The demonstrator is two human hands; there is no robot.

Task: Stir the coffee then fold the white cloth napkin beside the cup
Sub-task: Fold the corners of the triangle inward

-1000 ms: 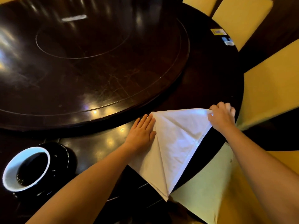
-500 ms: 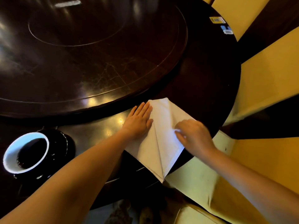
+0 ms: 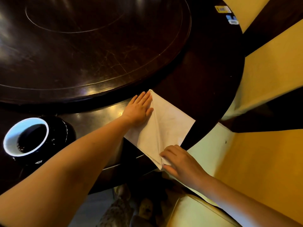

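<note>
The white cloth napkin (image 3: 165,126) lies folded into a kite shape near the table's front edge, with a crease down its middle. My left hand (image 3: 139,110) rests flat on its upper left part, fingers spread and pointing to the far tip. My right hand (image 3: 180,161) presses its fingertips on the near pointed corner, holding nothing. A white-lined dark cup of coffee (image 3: 26,136) stands on a dark saucer (image 3: 65,130) at the left, well apart from both hands. No spoon shows.
A large dark raised turntable (image 3: 98,46) covers the middle of the round dark table (image 3: 213,79). Yellow chair seats (image 3: 270,71) ring the right side. Small cards (image 3: 223,9) lie at the far right edge. A pale cloth hangs below the near edge.
My right hand carried the napkin's right corner over to the centre, making the kite shape, then slid down to the near tip. The left hand stayed flat in place.
</note>
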